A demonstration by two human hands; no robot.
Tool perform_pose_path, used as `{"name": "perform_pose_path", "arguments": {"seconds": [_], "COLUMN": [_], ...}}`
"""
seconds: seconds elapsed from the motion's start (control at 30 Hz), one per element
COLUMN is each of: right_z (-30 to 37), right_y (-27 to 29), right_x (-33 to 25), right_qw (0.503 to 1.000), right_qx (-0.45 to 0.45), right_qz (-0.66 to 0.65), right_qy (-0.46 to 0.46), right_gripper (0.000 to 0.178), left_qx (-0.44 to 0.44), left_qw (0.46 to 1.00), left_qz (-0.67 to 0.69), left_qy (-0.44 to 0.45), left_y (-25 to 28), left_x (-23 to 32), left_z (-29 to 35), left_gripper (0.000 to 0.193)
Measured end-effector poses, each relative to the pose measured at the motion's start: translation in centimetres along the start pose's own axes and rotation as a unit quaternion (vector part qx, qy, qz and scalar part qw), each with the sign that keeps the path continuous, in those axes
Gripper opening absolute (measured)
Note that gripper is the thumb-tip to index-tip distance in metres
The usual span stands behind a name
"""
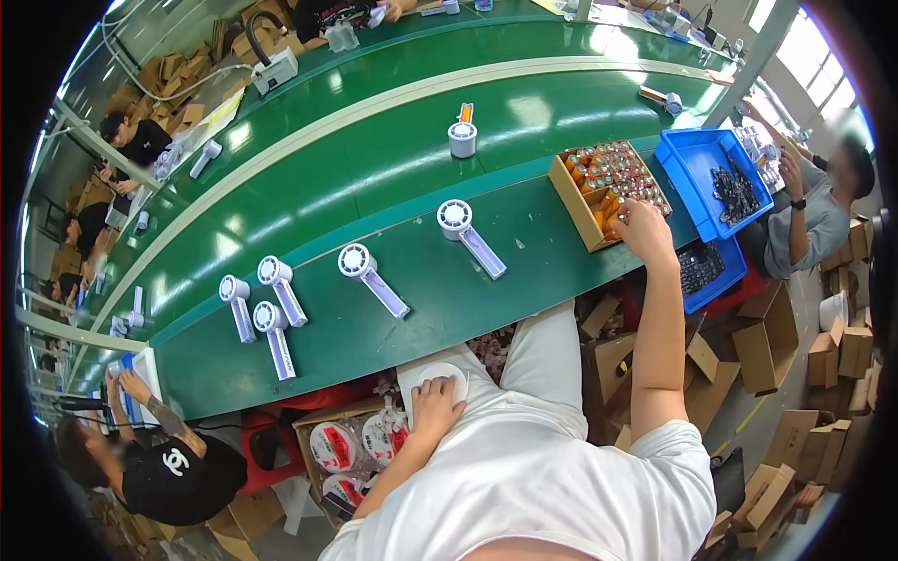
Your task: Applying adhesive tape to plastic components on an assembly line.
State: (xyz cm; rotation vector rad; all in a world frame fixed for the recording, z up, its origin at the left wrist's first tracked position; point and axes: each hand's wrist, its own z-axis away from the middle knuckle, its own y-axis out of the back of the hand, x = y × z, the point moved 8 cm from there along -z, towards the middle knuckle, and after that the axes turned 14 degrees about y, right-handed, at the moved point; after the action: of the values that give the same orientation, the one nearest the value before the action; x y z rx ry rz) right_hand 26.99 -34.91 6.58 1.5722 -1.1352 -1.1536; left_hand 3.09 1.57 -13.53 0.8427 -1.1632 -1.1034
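My right hand (645,227) reaches down into the near side of a cardboard box (587,224) packed with orange cylindrical batteries (613,198). Its fingers are closed around one battery, mostly hidden by the hand. On my lap lies a white round disc (456,376), possibly a roll. My left hand (435,409) rests on it with fingers spread. Several white handheld fans stand apart on the bench: one fan (472,239) nearest the box, another fan (372,279) further left, and a cluster with a fan (273,338) at the left. Their long handles show open hollows.
Blue bins (697,187) holding small black parts stand right of the box. Behind the bench runs a green conveyor (374,168) carrying a fan with an orange battery (463,136). Co-workers sit left, right and across. Cardboard cartons (767,337) crowd the floor at right.
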Motion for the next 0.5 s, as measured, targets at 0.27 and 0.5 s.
{"name": "perform_pose_path", "arguments": {"seconds": [0.27, 0.5], "right_z": [-5.0, -7.1], "right_y": [-1.4, -1.9], "right_x": [-1.3, -0.9], "right_qw": [0.993, 0.984], "right_qx": [0.097, 0.151], "right_qz": [-0.004, 0.061], "right_qy": [0.060, 0.076], "right_gripper": [0.027, 0.021], "left_qx": [-0.032, -0.083], "left_qw": [0.997, 0.927], "left_qz": [0.036, 0.350], "left_qy": [-0.060, -0.103], "left_y": [-0.9, 6.2], "left_x": [1.5, 4.2], "left_z": [-1.4, -0.4], "left_gripper": [0.071, 0.080]}}
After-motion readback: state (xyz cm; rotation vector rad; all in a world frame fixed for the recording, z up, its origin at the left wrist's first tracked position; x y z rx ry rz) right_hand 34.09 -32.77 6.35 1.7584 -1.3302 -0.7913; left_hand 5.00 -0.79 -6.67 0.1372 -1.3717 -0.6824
